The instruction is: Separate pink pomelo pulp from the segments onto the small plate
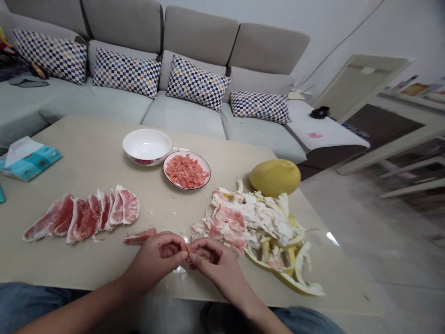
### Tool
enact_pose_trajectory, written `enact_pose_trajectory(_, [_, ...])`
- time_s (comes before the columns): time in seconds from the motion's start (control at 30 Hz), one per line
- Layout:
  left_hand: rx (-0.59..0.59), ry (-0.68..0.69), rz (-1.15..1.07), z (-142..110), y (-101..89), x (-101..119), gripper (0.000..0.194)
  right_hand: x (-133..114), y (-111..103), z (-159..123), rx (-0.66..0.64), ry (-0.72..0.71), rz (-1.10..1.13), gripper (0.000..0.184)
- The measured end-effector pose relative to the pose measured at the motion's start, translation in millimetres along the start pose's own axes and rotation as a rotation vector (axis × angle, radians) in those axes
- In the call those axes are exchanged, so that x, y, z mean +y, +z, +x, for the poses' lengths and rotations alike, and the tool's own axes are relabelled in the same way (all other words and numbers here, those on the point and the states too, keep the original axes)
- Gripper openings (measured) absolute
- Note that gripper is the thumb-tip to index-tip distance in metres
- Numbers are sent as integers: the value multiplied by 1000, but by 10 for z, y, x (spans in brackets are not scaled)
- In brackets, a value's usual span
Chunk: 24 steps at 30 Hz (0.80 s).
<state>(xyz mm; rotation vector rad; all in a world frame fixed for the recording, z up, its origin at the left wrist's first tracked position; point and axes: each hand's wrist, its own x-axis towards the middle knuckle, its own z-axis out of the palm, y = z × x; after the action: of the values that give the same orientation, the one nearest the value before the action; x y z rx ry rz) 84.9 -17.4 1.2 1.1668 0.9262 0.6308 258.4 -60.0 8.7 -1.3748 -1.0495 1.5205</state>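
My left hand (163, 253) and my right hand (213, 260) meet over the table's near side, fingertips pinched together on a small piece of pink pomelo flesh (187, 253). Most of that piece is hidden by the fingers. Just beyond my left hand lies a partly eaten-away looking pomelo segment (139, 236). Farther left, several unpeeled pomelo segments (86, 215) lean in a row. Ahead, a dark-rimmed plate (207, 182) bears loose pink pomelo pulp (186, 170). Right of my hands spreads a heap of white pith and membrane (257, 218), with yellow peel (299, 278) under and beside it.
A whole yellow pomelo (275, 177) stands behind the peel heap. The white bowl (147, 144) is beside the plate. At the left edge lies a blue tissue pack (31, 160). A grey sofa (187, 113) with checked cushions runs along the table's far side.
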Motion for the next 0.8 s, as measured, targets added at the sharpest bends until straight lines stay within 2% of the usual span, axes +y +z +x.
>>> enact_pose_trajectory(0.13, [6,2,-41,22,3,0,9,27,-24,33,-35,47,128,26])
enact_pose_trajectory(0.3, [43,-13,-85,12,7,28,14,13,-5,28,12,-11,152,28])
enact_pose_trajectory(0.53, [114,-78,-253,-8,10,106,24,-61,6,-5,129,-224,-112,20])
enact_pose_trajectory(0.67, [68,-110,-357,-17,-2,110,22,-83,-19,-4,91,-158,-21,21])
enact_pose_trajectory(0.8, [61,-156,-458,-26,-13,81,19,-61,-64,17,61,-72,213,19])
